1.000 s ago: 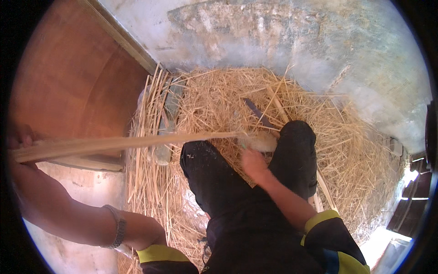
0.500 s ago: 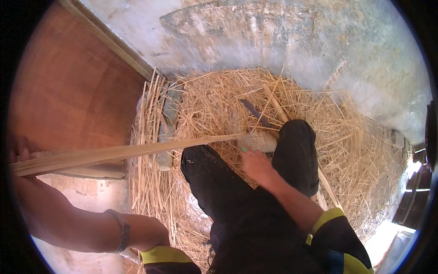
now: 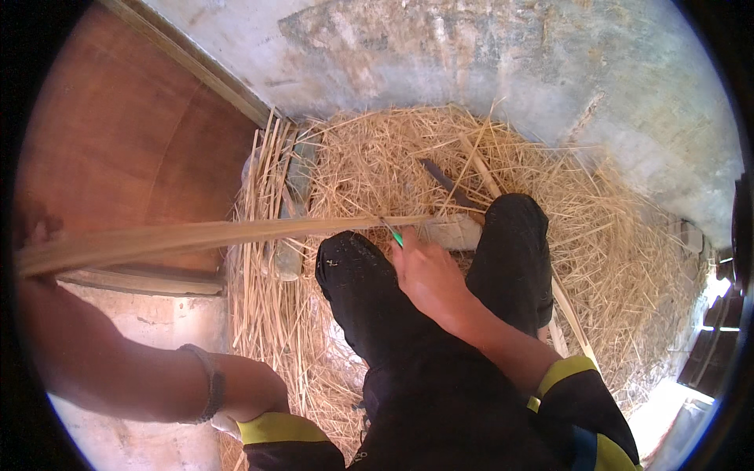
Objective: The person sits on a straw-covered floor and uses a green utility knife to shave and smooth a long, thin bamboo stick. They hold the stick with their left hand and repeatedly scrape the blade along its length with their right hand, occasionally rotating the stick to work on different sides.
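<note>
A long, flat, pale bamboo strip (image 3: 212, 234) runs from the far left across to a spot above my knees. My left hand (image 3: 41, 242), dim at the picture's rim, is closed around its left end. In my right hand (image 3: 430, 276) is a small knife with a green handle (image 3: 397, 237). Its thin blade meets the strip near the right end, just beyond my left knee. A pale block (image 3: 455, 233) lies between my knees, beside the strip's tip. Most of the knife's handle is hidden in my fingers.
A dark, broad blade (image 3: 448, 184) lies on the heap of pale shavings (image 3: 369, 161). Several loose strips (image 3: 263, 180) are piled left of it. A stained wall (image 3: 487, 63) rises behind, and a reddish-brown panel (image 3: 133, 141) stands at the left.
My right hand has moved left and slightly away from me, bringing the knife onto the strip. The strip and my left hand have shifted a little upward in the picture.
</note>
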`<state>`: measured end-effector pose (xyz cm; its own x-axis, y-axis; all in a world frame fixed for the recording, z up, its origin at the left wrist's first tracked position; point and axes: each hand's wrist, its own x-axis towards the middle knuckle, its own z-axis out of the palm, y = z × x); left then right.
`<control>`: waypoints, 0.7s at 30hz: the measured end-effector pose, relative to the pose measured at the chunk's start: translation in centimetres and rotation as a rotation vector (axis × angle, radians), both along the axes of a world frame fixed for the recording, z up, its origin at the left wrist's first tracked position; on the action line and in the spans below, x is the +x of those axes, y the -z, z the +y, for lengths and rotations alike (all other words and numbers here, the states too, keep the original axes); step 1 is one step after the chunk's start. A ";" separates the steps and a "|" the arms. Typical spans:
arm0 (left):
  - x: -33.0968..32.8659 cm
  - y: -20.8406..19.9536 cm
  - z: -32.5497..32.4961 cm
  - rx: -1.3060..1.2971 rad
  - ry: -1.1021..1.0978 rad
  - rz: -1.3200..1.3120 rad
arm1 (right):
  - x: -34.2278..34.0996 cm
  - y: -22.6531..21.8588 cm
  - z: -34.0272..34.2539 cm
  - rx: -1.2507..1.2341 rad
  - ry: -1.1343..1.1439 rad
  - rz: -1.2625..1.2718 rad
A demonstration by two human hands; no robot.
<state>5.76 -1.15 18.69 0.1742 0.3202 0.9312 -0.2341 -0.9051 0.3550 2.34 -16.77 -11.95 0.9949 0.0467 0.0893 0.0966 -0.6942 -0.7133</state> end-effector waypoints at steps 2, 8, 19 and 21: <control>0.9 -0.1 2.4 0.035 0.163 -0.027 | -0.6 6.6 -2.2 -0.157 -0.074 0.161; 0.9 0.2 4.2 -0.009 0.302 -0.099 | -2.2 -1.5 -2.0 0.042 0.104 0.069; 0.9 -0.2 3.0 -0.041 0.339 -0.170 | 0.2 4.1 -3.1 -0.158 -0.006 0.123; 0.8 -0.1 4.2 -0.079 0.360 -0.194 | -1.8 1.3 -2.0 -0.126 0.123 -0.023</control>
<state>6.59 3.04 18.78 0.1115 0.3424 0.9329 -0.6000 -0.7252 0.3379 0.56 -18.73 -13.27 0.9916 -0.0627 0.1129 0.0207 -0.7856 -0.6184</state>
